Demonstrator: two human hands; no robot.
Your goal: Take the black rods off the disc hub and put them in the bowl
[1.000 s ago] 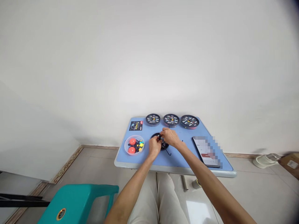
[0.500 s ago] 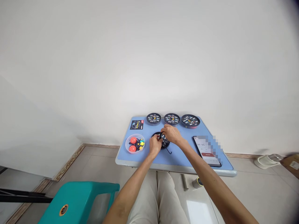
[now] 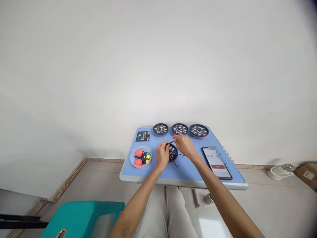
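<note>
Over a round black base (image 3: 174, 153) with small printed pictures, my two hands work close together. A thin black rod (image 3: 170, 142) spans the gap between my fingertips. My right hand (image 3: 184, 145) pinches its right end, and my left hand (image 3: 162, 155) is closed at the other end, its fingertips partly hidden. More thin black rods, one with a bent tip (image 3: 176, 164), stick out from the base to the right and front. To the left stands a clear bowl (image 3: 132, 162) with red balls (image 3: 139, 153), smaller yellow and blue balls and black pieces.
Along the blue table's (image 3: 148, 175) back edge stand three round printed discs (image 3: 160, 129). A dark printed card (image 3: 142, 136) lies at back left. On the right, a phone (image 3: 216, 163) shows a timer. A teal stool (image 3: 74, 215) stands at lower left.
My hands have drawn slightly apart, so the black rod shows between them. Another thin rod now points right across the base. The whole view has shifted a little.
</note>
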